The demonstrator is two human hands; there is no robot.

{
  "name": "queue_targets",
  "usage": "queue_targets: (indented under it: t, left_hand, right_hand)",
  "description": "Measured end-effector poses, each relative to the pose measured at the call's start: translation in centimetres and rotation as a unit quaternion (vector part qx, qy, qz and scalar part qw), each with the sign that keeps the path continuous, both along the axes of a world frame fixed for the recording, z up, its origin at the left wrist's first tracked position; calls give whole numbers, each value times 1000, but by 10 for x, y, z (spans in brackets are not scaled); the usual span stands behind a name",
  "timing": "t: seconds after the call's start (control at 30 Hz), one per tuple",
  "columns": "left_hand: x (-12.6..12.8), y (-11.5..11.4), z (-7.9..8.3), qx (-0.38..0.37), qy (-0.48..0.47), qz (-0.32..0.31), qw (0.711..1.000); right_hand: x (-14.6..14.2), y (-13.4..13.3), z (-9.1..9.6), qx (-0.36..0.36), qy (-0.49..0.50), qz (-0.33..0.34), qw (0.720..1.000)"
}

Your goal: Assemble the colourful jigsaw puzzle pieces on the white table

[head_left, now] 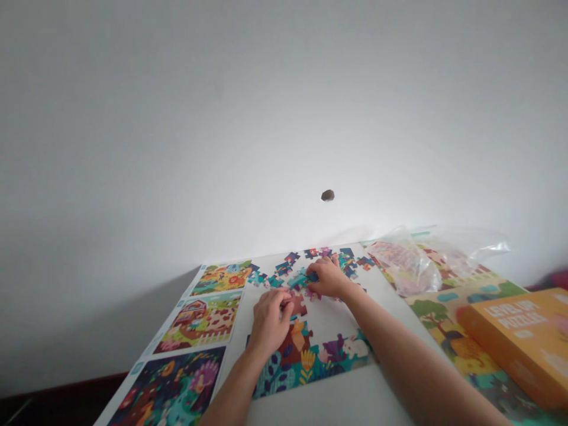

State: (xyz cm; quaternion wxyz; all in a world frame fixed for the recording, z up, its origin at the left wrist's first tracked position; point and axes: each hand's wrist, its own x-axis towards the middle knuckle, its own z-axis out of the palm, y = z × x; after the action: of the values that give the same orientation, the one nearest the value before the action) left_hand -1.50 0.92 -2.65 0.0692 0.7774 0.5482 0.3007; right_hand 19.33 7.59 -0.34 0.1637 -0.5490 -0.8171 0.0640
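My left hand (269,321) rests on the white table (355,402) with its fingers curled, pinching a reddish-brown puzzle piece (298,305) at the top edge of the partly built puzzle (310,358). My right hand (327,277) lies farther back, fingers bent over a teal puzzle piece (300,278) among several loose pieces (284,267). The built part shows flowers, leaves and a brown shape.
A sheet of puzzle reference pictures (195,331) lies along the left edge. At right are a clear plastic bag (412,263), a large picture sheet (448,307) and an orange puzzle box (523,343). A white wall with a small dark mark (327,195) stands behind.
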Motion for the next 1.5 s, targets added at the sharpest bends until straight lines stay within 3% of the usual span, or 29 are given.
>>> queue_targets:
  t: [0.17,0.43,0.77,0.93,1.07,1.27,1.5]
  left_hand:
    - [0,0,-12,0,17,-11,1000]
    - [1,2,-13,33,2,-32,999]
    - [-1,5,-8,8,-66,11,998]
    - [-1,7,-9,-2,-90,56,994]
    - [-1,7,-10,6,-86,52,995]
    - [-2,8,-12,11,-87,46,995]
    - [-3,12,-20,52,-95,27,994]
  right_hand:
    - [-2,-2,-2,28,-15,-58,998]
    - [-17,-6,-3,19,11,89,996]
    - [-74,61,13,-57,-76,82,992]
    - [-86,72,18,-74,-106,87,988]
    - [-85,71,17,-62,-79,66,993]
    - [-67,63,16,-16,39,-14,999]
    - [-22,18,9,-19,108,-86,990]
